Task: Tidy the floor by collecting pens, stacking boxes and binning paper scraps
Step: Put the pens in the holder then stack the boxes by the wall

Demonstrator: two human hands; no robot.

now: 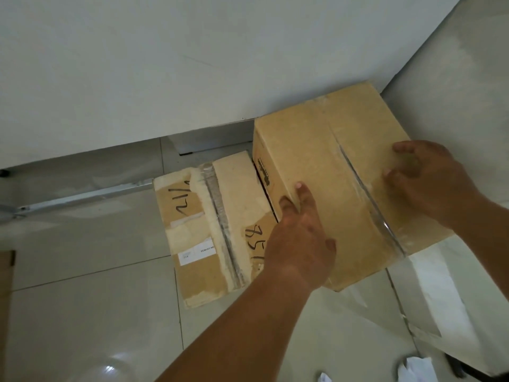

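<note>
A large plain cardboard box (325,150) sits in the wall corner, its taped seam running toward me. My left hand (298,238) lies on its near left edge, fingers wrapped over the corner. My right hand (429,183) presses on the box's top right with fingers spread. To the left, a flatter cardboard box (209,232) with handwritten numbers and a white label rests on the floor, partly under the large box's side. White paper scraps (416,369) lie on the tiles at the bottom right.
White walls (165,64) meet in a corner behind the boxes. A metal rail (82,197) runs along the floor at left. Another cardboard edge (7,271) shows at the far left. Glossy floor tiles (96,312) spread in front.
</note>
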